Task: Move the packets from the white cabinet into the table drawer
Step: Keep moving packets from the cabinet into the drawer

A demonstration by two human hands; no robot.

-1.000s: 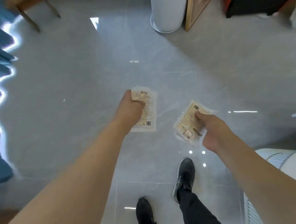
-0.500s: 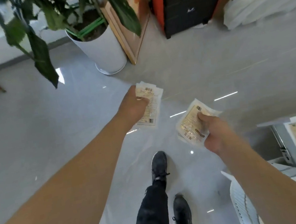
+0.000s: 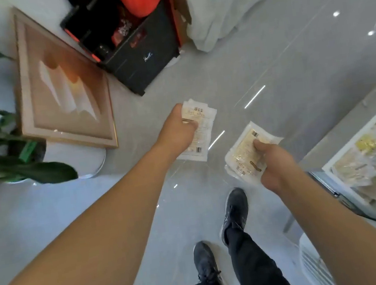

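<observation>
My left hand (image 3: 175, 129) grips a white packet (image 3: 200, 128) with printed text, held out over the grey floor. My right hand (image 3: 273, 164) grips a stack of pale packets (image 3: 244, 156) with beige contents, thumb on top. At the right edge an open white drawer (image 3: 328, 165) holds several similar beige and yellow packets (image 3: 371, 161). The white cabinet is not in view.
A framed picture (image 3: 60, 87) leans by a white plant pot (image 3: 89, 160) with green leaves at left. A black box (image 3: 145, 61) with red items and a white cloth (image 3: 220, 11) lie ahead. My dark shoes (image 3: 234, 210) stand on the glossy floor. A white ribbed object (image 3: 316, 269) sits at bottom right.
The view has swung right while I walk: the plant pot and picture moved left, the open drawer with packets came into view at right. Both hands keep holding their packets.
</observation>
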